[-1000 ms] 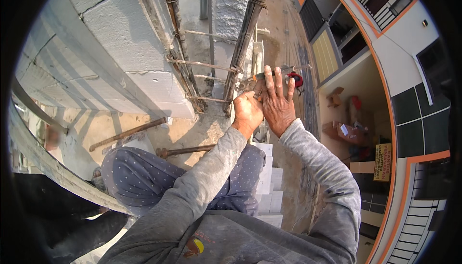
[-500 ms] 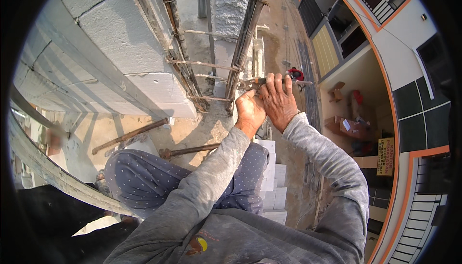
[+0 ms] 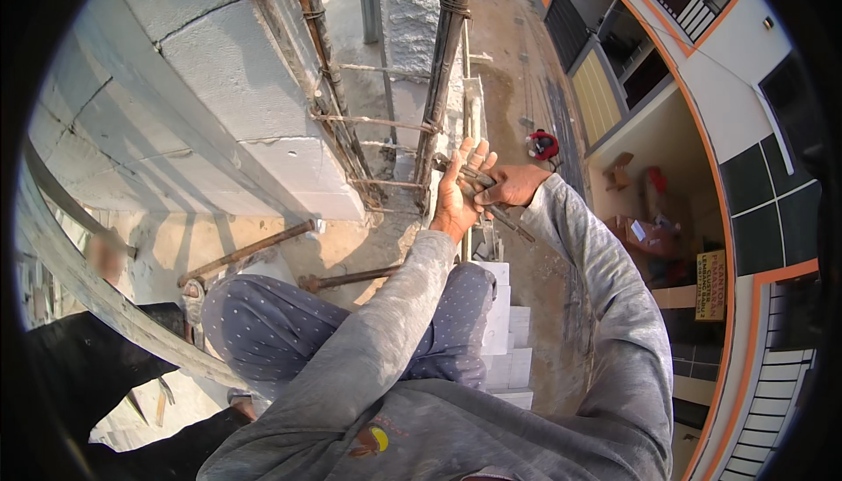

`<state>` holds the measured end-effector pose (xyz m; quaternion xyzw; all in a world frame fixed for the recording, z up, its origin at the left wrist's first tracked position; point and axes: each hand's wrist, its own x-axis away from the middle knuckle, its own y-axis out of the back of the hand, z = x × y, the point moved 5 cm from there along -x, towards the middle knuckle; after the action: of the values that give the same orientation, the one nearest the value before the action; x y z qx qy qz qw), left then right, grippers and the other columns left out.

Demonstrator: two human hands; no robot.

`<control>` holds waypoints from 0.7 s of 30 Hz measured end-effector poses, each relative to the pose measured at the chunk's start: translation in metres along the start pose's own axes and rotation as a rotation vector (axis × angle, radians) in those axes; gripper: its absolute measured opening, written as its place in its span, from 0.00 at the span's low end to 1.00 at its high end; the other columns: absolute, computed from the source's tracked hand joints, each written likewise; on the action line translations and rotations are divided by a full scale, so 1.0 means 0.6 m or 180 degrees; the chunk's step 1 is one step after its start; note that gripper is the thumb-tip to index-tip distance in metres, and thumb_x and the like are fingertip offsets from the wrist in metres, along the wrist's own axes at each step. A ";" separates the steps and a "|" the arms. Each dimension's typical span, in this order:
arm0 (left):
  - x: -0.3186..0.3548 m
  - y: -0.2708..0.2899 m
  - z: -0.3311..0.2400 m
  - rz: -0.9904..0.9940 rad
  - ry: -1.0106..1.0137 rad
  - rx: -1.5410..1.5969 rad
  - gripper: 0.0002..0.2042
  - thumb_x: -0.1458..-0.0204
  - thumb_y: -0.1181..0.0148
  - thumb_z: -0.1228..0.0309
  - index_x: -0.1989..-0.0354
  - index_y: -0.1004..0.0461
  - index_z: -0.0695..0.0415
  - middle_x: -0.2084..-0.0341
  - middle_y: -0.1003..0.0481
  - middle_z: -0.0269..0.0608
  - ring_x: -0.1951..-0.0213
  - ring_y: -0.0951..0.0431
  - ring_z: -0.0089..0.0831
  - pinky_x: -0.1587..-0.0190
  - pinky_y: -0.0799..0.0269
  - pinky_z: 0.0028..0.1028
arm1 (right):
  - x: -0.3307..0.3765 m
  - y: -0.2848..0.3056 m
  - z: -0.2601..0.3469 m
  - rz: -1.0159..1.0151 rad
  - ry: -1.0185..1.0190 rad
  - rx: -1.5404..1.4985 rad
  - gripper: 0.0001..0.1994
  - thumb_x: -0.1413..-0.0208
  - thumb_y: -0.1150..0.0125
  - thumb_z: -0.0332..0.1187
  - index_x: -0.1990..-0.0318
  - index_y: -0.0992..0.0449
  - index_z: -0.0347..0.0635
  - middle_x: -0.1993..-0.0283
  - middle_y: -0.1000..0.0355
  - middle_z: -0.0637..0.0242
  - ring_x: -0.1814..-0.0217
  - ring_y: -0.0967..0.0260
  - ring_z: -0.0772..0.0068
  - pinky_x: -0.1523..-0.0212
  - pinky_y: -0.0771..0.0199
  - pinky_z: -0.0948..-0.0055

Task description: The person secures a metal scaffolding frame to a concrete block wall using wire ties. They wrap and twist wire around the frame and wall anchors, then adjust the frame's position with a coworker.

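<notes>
My right hand (image 3: 516,186) is closed round a dark metal hand tool that looks like a pair of pincers (image 3: 513,223), its handle end pointing down to the right. My left hand (image 3: 453,206) is open beside it, palm turned up and fingers stretched out. The tool crosses close over the left palm; whether it rests there I cannot tell. Both hands are just right of a rusty rebar column cage (image 3: 441,69), whose upright bars are joined by cross ties (image 3: 373,121) bound with wire. The tool's jaws are partly hidden by my left fingers.
White block walls (image 3: 281,170) rise at the left. Rusty pipes (image 3: 254,249) lie near my knees, and pale blocks (image 3: 498,306) are stacked below right. A drop leads to a dirt road (image 3: 504,78), with a person in red (image 3: 544,144) below. Another person's dark-clothed legs (image 3: 88,376) are lower left.
The tool has swung from nearly level to slanting down right. My left fingers have opened out, and my right hand has turned and lowered, gripping the tool beside the left palm.
</notes>
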<state>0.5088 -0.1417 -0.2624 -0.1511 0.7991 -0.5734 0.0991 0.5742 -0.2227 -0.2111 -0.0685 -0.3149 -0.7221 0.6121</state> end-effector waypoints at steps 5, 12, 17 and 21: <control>-0.007 0.038 -0.001 -0.0760 0.0550 -0.0813 0.20 0.43 0.35 0.56 0.48 0.29 0.54 0.68 0.28 0.39 0.66 0.23 0.35 0.61 0.20 0.37 | 0.003 -0.029 -0.023 -0.0018 -0.0187 -0.0252 0.18 0.45 0.30 0.47 0.65 0.22 0.39 0.76 0.27 0.71 0.76 0.32 0.80 0.73 0.31 0.79; -0.044 0.047 0.040 -0.1623 -0.0036 -0.0230 0.11 0.42 0.36 0.64 0.57 0.23 0.58 0.75 0.30 0.32 0.72 0.29 0.28 0.61 0.28 0.34 | 0.084 -0.058 -0.044 -0.3404 0.0258 0.3190 0.10 0.49 0.39 0.32 0.63 0.28 0.36 0.70 0.26 0.49 0.61 0.23 0.50 0.59 0.24 0.51; 0.057 0.044 0.015 -0.0998 -0.0192 -0.2603 0.38 0.48 0.30 0.53 0.37 0.39 0.64 0.47 0.31 0.46 0.49 0.30 0.33 0.44 0.35 0.35 | 0.031 -0.109 -0.081 -0.3018 -0.0386 0.1448 0.08 0.45 0.42 0.32 0.62 0.28 0.37 0.66 0.24 0.42 0.62 0.24 0.38 0.60 0.25 0.47; 0.188 0.094 -0.034 -0.1651 0.0092 -0.3083 0.49 0.49 0.30 0.53 0.28 0.53 0.67 0.33 0.41 0.57 0.33 0.37 0.47 0.32 0.42 0.37 | -0.008 -0.205 -0.086 -0.2710 -0.0366 0.0312 0.17 0.43 0.37 0.45 0.62 0.27 0.37 0.68 0.25 0.39 0.60 0.26 0.33 0.58 0.27 0.43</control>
<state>0.3893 -0.1470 -0.3073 -0.3635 0.9095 -0.1477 -0.1374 0.4760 -0.2404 -0.3001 0.0565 -0.3827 -0.8894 0.2435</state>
